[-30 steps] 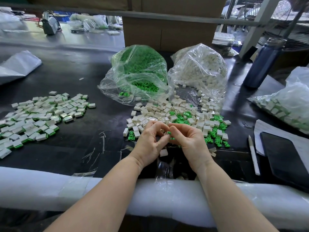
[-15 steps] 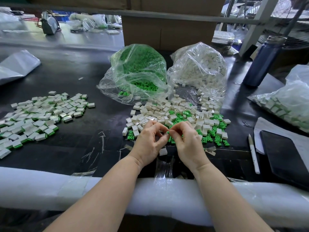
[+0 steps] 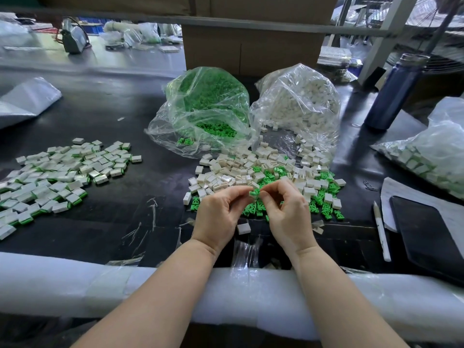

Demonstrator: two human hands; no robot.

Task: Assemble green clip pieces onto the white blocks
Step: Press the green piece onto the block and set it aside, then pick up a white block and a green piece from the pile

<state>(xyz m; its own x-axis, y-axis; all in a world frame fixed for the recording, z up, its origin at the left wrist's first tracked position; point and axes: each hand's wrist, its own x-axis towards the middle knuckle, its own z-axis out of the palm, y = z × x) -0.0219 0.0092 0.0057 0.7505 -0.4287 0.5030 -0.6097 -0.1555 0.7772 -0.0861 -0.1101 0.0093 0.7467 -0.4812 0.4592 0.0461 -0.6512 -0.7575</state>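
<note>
Both hands pinch one small green clip (image 3: 255, 192) between fingertips: left hand (image 3: 221, 212), right hand (image 3: 288, 212), other fingers curled. Clip is held just above a loose heap of boxy white blocks (image 3: 251, 169) and ribbed green clips on the black table (image 3: 100, 121). Crinkled clear bags behind; finished pile (image 3: 62, 172) left.

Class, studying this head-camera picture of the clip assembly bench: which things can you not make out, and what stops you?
- Head view: whether the left hand also holds a white block; its fingers hide it. Only a green clip shows between both hands.
- The right hand palm side: turned away.
- The bag at the right edge: cut off by the frame.
- Items on the far bench: blurred.
</note>
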